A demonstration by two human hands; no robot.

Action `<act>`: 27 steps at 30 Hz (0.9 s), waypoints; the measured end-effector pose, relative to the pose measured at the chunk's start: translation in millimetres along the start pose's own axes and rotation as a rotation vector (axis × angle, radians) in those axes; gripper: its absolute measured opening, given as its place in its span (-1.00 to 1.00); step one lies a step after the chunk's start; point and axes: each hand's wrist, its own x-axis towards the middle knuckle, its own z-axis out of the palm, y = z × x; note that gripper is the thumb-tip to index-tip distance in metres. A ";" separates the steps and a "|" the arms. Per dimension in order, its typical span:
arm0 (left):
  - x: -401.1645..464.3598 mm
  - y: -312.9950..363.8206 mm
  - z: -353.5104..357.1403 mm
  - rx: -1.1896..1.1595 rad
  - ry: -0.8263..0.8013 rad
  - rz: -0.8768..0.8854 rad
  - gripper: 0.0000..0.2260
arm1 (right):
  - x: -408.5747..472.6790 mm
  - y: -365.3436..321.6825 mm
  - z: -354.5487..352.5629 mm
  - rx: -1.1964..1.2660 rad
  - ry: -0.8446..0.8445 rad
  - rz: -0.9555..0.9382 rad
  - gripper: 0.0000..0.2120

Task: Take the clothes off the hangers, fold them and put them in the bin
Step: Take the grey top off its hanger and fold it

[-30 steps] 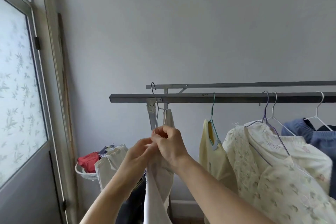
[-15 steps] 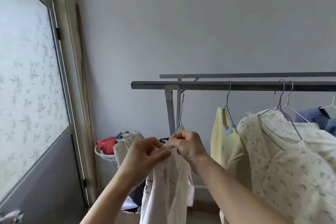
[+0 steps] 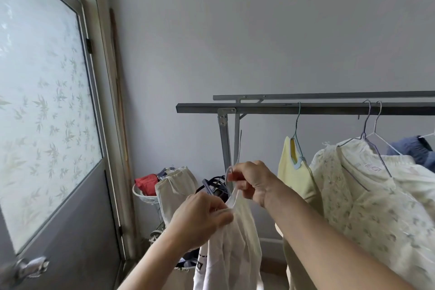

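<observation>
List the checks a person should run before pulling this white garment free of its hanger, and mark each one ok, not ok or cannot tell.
1. Hanger off the rail: ok, its hook is in the right hand.
2. Left hand pinches the white garment: ok.
3. Garment clear of the hanger: not ok, its top is still at the wire.
4. Yellow top not snagged: ok, hangs apart.
5. Bin ready below: cannot tell.

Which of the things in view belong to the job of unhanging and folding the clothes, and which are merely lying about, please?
Part of the job:
white garment, pinched by left hand
wire hanger, held by right hand
yellow top
floral garment
blue garment
drying rack

Lying about:
frosted door
white basket holding a red cloth
</observation>
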 end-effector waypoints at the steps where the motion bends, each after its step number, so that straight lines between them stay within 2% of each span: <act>1: 3.2 0.2 1.5 -0.028 -0.002 -0.006 -0.86 | -1.0 -2.3 -1.8 0.002 -0.036 0.013 -0.85; 5: 20.6 -8.0 6.9 -0.217 0.032 -0.053 -0.89 | -4.4 -17.2 -18.6 -0.067 -0.183 0.073 -0.85; 9: 25.5 -15.2 7.1 -0.475 0.043 -0.146 -0.86 | -15.8 -38.3 -46.8 -0.432 -0.435 0.142 -0.90; 11: 25.0 -17.7 6.2 -0.618 0.084 -0.218 -0.85 | -17.5 -47.5 -63.4 -0.469 -0.505 0.139 -0.90; 15: 28.5 -22.2 5.0 -0.894 0.233 -0.389 -0.79 | -12.3 -59.3 -85.7 -0.217 -0.478 0.128 -0.87; 18: 33.3 -27.5 3.6 -0.971 0.364 -0.476 -0.82 | -17.0 -60.5 -90.7 -0.278 -0.552 0.130 -0.87; 20: 33.1 -32.6 2.1 -0.981 0.393 -0.508 -0.81 | -21.3 -63.7 -92.8 -0.329 -0.587 0.133 -0.85; 24: 30.2 -37.5 1.1 -1.069 0.393 -0.570 -0.84 | -11.3 -78.6 -100.2 -0.139 -0.483 0.066 -0.87; 27: 31.2 -34.5 0.1 -1.155 0.375 -0.615 -0.87 | 6.3 -78.4 -97.3 -0.120 -0.327 -0.044 -0.89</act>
